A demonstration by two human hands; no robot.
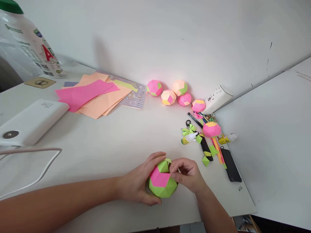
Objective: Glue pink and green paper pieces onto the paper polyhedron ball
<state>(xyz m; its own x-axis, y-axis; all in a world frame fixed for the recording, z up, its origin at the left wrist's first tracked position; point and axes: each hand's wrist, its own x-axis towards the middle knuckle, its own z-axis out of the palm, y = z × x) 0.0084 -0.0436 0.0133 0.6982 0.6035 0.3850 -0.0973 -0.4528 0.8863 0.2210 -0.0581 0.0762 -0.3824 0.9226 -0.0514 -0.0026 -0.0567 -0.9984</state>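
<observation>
A green and pink folded-paper ball (163, 183) is held just above the front part of the desk. My left hand (143, 181) is closed around its left side, fingers over the top and thumb underneath. At the ball's upper right, my right hand (186, 174) pinches the paper by the edge of a small dark gap between the green pieces. Its other fingers are curled in. The ball's underside and far side are hidden.
Several finished paper balls (168, 97) line the wall. Glue bottles (189, 138), green paper pieces (205, 161), a black pen (195, 119) and a black phone (231, 165) lie at right. Paper sheets (93, 110), a power bank (34, 121), its cable (46, 168) and a plastic bottle (31, 42) are at left.
</observation>
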